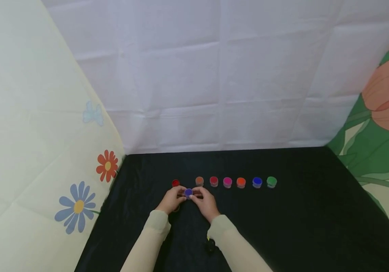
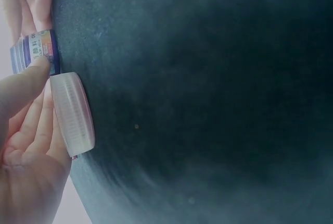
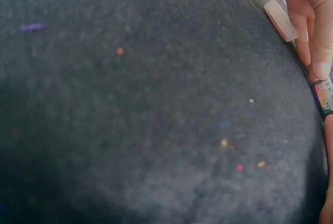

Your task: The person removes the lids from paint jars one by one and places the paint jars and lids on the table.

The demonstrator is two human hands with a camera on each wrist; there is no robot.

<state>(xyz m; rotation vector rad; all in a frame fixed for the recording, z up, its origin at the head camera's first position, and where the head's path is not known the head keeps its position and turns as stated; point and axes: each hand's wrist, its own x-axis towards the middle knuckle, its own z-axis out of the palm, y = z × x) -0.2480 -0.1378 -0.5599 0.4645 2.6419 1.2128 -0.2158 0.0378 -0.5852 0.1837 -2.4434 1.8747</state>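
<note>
Above the black cloth, a small purple paint pot [image 1: 188, 192] sits between both hands. My left hand [image 1: 172, 199] pinches it from the left, its thumb [image 2: 40, 70] lying against the printed label. From the right, my right hand [image 1: 206, 203] holds the same pot by thumb and fingers. In the right wrist view the labelled side of the pot [image 3: 324, 97] shows at the edge. A ridged, translucent whitish lid-like piece [image 2: 74, 113] stands beside the left fingers. Just beyond the left hand is a red pot [image 1: 175, 183], its lower part covered by the fingers.
A row of paint pots runs right across the black cloth [image 1: 300, 219], from a brown-orange pot [image 1: 199, 181] to a green pot [image 1: 272, 181]. A small dark object [image 1: 210, 245] lies by the right sleeve. Coloured specks dot the cloth. A white sheet [image 1: 221, 83] hangs behind.
</note>
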